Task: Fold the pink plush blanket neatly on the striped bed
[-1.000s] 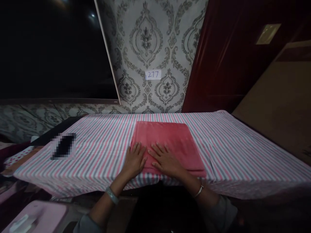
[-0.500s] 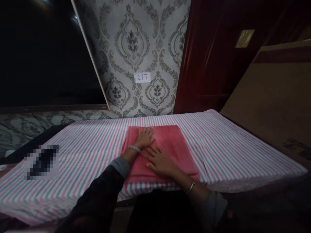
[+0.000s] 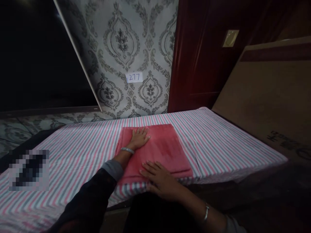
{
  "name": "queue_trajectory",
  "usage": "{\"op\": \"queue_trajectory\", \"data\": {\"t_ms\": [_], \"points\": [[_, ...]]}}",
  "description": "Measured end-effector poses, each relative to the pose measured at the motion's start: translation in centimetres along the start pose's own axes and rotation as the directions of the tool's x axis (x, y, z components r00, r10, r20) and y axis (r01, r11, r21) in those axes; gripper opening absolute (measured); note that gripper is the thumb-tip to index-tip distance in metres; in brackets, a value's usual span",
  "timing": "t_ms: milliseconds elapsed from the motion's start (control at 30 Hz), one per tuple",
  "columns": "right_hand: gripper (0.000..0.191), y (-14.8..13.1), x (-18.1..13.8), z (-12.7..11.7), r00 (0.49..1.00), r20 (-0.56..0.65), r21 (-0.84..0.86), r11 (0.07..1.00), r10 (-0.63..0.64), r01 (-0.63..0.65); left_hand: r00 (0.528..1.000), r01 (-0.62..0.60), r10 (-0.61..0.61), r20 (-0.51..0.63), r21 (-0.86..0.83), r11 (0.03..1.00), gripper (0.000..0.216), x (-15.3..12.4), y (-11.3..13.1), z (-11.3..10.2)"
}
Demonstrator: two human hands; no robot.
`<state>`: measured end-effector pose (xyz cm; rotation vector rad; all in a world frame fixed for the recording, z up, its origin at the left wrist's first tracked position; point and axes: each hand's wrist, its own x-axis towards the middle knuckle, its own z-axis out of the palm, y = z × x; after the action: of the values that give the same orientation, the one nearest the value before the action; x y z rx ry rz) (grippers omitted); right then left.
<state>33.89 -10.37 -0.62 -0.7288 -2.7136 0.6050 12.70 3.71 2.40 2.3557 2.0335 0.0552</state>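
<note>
A folded red cloth [image 3: 161,145] with a soft, plush look lies flat on the striped sheet [image 3: 209,142]. Its folded layers show along the near edge. My left hand [image 3: 139,137] rests palm down on the cloth's far left part, fingers spread. Over the near edge is my right hand [image 3: 160,179], fingers stretched out and apart; its fingertips lie on the cloth and its thumb is beyond the edge. Neither hand grips anything.
The striped sheet covers a table against a patterned wall [image 3: 121,45], where a paper label [image 3: 134,77] reads 277. A large dark screen [image 3: 43,58] stands at the left. A big cardboard box [image 3: 264,87] leans at the right. A blurred patch [image 3: 29,170] hides something at the left.
My right hand has slid toward me, from the middle of the red cloth to its near edge. My left hand stays on the cloth. The whole view has shifted slightly.
</note>
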Motion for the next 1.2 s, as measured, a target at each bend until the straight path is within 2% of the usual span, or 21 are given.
{"op": "queue_trajectory", "data": {"t_ms": [100,167,267,333,400,500,600,1000,1100,1200], "points": [[0.061,1.1,-0.5,-3.0,0.991,-0.127,0.004,0.999,0.044,-0.043,0.998,0.018,-0.016,0.056,-0.030,0.999,0.071,0.6,1.3,-1.8],[0.056,2.5,-0.1,-5.0,0.978,-0.195,-0.071,0.993,0.076,-0.092,0.996,-0.059,0.063,0.059,-0.062,0.996,0.071,1.6,3.0,-3.0],[0.053,4.8,0.6,-6.2,0.981,-0.158,-0.173,0.975,0.115,-0.142,0.972,-0.212,0.222,0.081,-0.110,0.971,0.063,3.4,6.0,-3.8],[0.054,6.0,0.7,-5.5,0.982,-0.121,-0.223,0.960,0.143,-0.167,0.966,-0.236,0.246,0.086,-0.108,0.966,0.061,4.5,7.7,-3.1],[0.056,6.7,0.4,-4.1,0.980,-0.123,-0.249,0.952,0.153,-0.180,0.972,-0.229,0.232,0.046,-0.058,0.972,0.061,5.0,8.8,-1.4],[0.059,6.9,-0.8,-2.0,0.973,-0.171,-0.246,0.950,0.153,-0.193,0.970,-0.237,0.237,-0.059,0.017,0.971,0.061,5.2,9.3,1.2],[0.063,6.5,-2.0,-0.8,0.969,-0.198,-0.257,0.947,0.144,-0.194,0.961,-0.255,0.257,-0.104,0.029,0.966,0.061,5.1,9.0,2.5],[0.070,4.2,-5.7,3.0,0.915,-0.399,-0.320,0.924,0.069,-0.209,0.960,-0.261,0.261,-0.098,0.007,0.965,0.063,5.0,9.0,2.6],[0.063,3.5,-6.6,3.3,0.903,-0.425,-0.301,0.930,0.065,-0.209,0.968,-0.248,0.246,-0.055,-0.035,0.968,0.064,4.8,9.0,1.8],[0.044,3.1,-6.9,2.0,0.878,-0.476,-0.223,0.959,0.050,-0.175,0.975,-0.218,0.222,0.026,-0.120,0.969,0.067,4.6,9.3,0.2]]}}
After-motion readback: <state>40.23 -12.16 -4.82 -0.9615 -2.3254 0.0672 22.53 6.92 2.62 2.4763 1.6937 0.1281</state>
